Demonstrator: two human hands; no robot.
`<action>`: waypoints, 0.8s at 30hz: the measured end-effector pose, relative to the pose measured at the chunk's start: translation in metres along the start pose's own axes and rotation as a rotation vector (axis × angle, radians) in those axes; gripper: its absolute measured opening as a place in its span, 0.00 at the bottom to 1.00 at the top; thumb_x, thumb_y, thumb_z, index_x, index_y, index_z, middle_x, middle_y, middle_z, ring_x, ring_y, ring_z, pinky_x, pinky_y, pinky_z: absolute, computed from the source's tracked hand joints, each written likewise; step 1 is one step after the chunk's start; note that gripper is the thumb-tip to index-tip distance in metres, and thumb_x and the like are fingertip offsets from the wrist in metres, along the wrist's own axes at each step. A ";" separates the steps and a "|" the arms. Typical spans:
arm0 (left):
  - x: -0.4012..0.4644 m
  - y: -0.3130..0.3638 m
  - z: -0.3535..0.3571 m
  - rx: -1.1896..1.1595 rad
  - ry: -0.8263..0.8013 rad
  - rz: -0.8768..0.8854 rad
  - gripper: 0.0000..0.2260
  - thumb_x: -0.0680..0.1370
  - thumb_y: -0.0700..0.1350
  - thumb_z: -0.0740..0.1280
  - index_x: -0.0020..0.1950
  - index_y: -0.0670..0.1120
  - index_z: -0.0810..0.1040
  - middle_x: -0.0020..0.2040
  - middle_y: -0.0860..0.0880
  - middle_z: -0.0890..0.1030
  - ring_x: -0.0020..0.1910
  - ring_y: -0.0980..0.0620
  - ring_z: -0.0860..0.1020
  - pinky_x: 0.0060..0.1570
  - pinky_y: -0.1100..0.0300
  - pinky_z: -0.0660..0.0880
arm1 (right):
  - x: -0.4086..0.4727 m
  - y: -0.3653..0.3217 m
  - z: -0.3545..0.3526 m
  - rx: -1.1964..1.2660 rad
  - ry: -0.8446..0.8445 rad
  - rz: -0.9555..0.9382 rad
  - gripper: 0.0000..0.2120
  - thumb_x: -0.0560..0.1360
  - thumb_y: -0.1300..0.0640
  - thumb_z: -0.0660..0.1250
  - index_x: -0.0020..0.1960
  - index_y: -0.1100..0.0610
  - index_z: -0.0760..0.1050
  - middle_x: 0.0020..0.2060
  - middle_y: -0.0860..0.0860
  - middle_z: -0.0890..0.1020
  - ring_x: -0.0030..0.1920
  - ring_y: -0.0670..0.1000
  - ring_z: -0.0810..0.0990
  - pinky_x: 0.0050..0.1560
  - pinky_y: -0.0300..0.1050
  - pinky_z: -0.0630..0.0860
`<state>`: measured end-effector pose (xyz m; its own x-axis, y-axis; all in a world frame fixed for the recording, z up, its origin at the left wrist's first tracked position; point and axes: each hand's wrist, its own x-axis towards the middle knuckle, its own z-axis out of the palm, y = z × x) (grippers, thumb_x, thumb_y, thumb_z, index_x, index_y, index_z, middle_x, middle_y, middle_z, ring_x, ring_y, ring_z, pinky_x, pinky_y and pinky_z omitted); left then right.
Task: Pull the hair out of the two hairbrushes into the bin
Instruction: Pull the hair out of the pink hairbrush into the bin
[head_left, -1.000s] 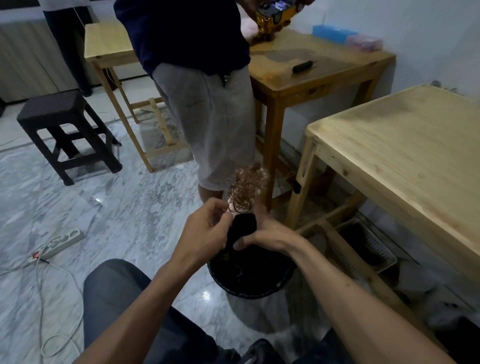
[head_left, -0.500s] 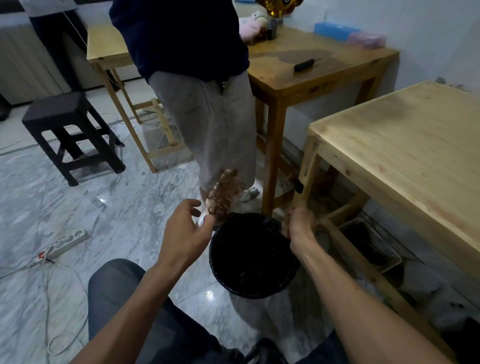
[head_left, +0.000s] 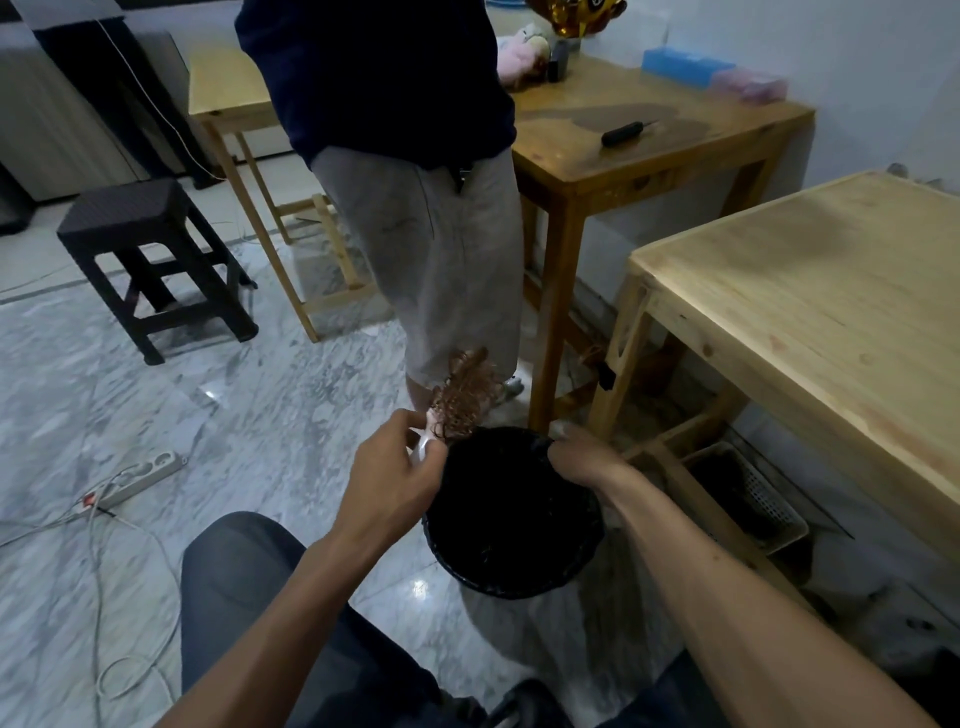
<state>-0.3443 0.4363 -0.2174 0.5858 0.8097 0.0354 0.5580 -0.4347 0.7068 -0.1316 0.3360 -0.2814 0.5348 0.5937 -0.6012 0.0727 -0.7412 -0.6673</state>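
Note:
A hairbrush (head_left: 461, 399) with a pale handle is clogged with curly reddish-brown hair. My left hand (head_left: 395, 480) grips its handle and holds the brush head just past the far left rim of the black bin (head_left: 511, 590). The round bin stands on the marble floor between my knees, and its inside is too dark to read. My right hand (head_left: 582, 457) is closed on the bin's far right rim, pinching the dark edge. Only one brush is in view.
A person in grey shorts (head_left: 431, 249) stands just beyond the bin. A light wooden table (head_left: 810, 301) is at the right with a white basket (head_left: 753, 501) under it. A darker table (head_left: 639, 156) stands behind, a black stool (head_left: 150, 260) at the left, and a power strip (head_left: 140, 478) with cables lies on the floor.
My right hand has left the brush and gone to the bin's right rim; the dark clump it held is gone. My left hand carried the brush left, then back toward the rim.

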 end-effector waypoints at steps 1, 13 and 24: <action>-0.001 0.000 0.002 0.008 -0.021 0.008 0.08 0.80 0.48 0.64 0.58 0.49 0.75 0.48 0.54 0.79 0.41 0.61 0.77 0.35 0.67 0.69 | -0.004 -0.004 -0.001 0.049 0.042 -0.041 0.25 0.80 0.60 0.58 0.77 0.55 0.65 0.71 0.53 0.73 0.68 0.57 0.73 0.60 0.46 0.71; -0.006 0.003 0.013 -0.012 -0.094 0.013 0.04 0.80 0.47 0.64 0.55 0.51 0.75 0.39 0.59 0.77 0.33 0.59 0.75 0.31 0.63 0.67 | -0.011 -0.018 0.005 0.645 0.213 -0.334 0.02 0.77 0.60 0.74 0.49 0.55 0.85 0.36 0.48 0.87 0.35 0.44 0.84 0.40 0.37 0.82; -0.011 -0.014 0.000 0.004 -0.073 -0.067 0.05 0.81 0.51 0.64 0.51 0.51 0.77 0.34 0.48 0.82 0.29 0.55 0.76 0.30 0.62 0.68 | 0.007 -0.003 -0.006 0.825 0.497 -0.035 0.05 0.81 0.61 0.69 0.49 0.59 0.83 0.42 0.54 0.84 0.40 0.50 0.81 0.44 0.45 0.82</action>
<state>-0.3584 0.4330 -0.2279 0.5883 0.8061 -0.0636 0.5998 -0.3823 0.7029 -0.1228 0.3404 -0.2807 0.8530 0.2702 -0.4464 -0.4176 -0.1595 -0.8945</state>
